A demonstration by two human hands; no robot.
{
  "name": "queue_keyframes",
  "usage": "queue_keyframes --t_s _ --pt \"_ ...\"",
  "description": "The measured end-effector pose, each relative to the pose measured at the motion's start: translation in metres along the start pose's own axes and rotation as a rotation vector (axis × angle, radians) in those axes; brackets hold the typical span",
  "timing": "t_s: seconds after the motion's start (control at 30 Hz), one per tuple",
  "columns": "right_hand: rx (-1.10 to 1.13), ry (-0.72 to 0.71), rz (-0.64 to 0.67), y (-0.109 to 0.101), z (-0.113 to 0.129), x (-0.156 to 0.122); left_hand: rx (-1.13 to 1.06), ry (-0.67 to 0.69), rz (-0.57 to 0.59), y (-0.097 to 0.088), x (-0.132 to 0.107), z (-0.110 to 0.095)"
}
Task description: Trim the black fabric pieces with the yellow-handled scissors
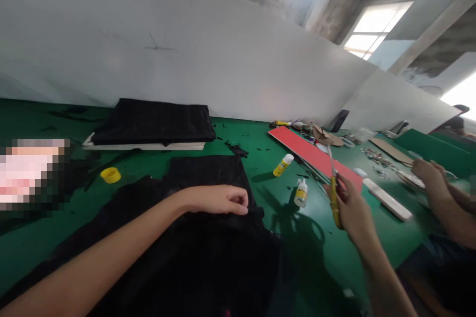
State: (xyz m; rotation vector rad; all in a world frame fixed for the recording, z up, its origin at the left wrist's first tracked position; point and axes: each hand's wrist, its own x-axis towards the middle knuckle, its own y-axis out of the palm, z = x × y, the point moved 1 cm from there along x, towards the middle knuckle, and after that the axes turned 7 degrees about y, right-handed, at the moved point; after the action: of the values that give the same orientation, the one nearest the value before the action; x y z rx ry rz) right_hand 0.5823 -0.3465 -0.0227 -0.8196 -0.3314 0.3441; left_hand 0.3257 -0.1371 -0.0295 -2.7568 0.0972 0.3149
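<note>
My left hand rests on a sheet of black fabric spread over the green table, its fingers curled and pinching the cloth near its far edge. My right hand is raised to the right of the fabric and grips yellow-handled scissors, blades pointing up and away. The scissors are clear of the cloth.
A folded black stack on a white board lies at the back left, with a yellow tape roll near it. Two glue bottles, a red sheet and a white bar lie to the right. Another person's hands work at far right.
</note>
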Motion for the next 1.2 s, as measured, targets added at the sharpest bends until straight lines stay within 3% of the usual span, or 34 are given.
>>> queue_keyframes --t_s 0.1,0.2,0.3,0.43,0.5,0.63,0.73,0.93,1.07,1.2 --pt "-0.232 0.000 0.018 0.027 0.008 0.008 0.007 -0.002 -0.004 0.001 -0.001 0.000" --pt "-0.223 0.031 0.070 0.046 0.006 0.008 0.005 -0.005 -0.004 0.001 -0.002 -0.001" --pt "-0.124 0.086 0.088 0.051 0.002 0.009 0.014 -0.002 -0.011 0.001 -0.002 -0.003" --pt "0.103 0.146 0.166 0.043 -0.002 0.011 0.028 0.023 -0.029 0.002 -0.004 -0.012" --pt "0.327 0.174 0.226 0.035 0.000 0.005 0.052 0.061 -0.103 0.003 -0.005 -0.020" --pt "0.832 0.230 0.362 0.019 0.019 -0.025 0.208 0.219 -0.452 0.011 -0.006 -0.043" --pt "0.918 0.180 0.390 0.013 0.044 -0.059 0.358 0.348 -0.665 0.023 -0.006 -0.058" --pt "0.927 0.014 0.302 0.009 0.083 -0.108 0.579 0.591 -0.681 0.040 -0.010 -0.067" --pt "0.930 -0.006 0.290 0.007 0.087 -0.112 0.577 0.680 -0.695 0.038 -0.014 -0.068" --pt "0.912 -0.028 0.292 0.010 0.084 -0.111 0.494 0.677 -0.691 0.037 -0.015 -0.069"
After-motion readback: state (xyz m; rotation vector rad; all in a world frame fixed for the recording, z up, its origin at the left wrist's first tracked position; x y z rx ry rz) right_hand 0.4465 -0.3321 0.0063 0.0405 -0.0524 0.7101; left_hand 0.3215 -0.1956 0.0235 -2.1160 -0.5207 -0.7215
